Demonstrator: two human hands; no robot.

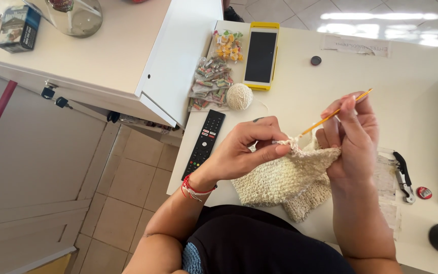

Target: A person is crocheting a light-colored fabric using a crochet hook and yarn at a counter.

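- Pinching the top edge of a nubby cream crochet piece point(285, 177), the left hand point(242, 152) has thumb and forefinger closed tight on the fabric, wrist bent, with red string bracelets point(193, 189) around it.
- right hand point(353, 139) is closed around a thin yellow crochet hook point(335, 112), fingers curled and stacked along the shaft, tip poking into the yarn by the left fingertips.
- the piece hangs between both hands over the white table point(427, 96) edge, loose open-weave texture, floppy.
- small round ball of cream yarn point(240, 96) sits farther back, just beside crinkly bags of wrapped candy point(211, 81).
- flat black remote point(204, 143) lies near the left wrist; yellow-cased phone point(261, 56) beyond the yarn.
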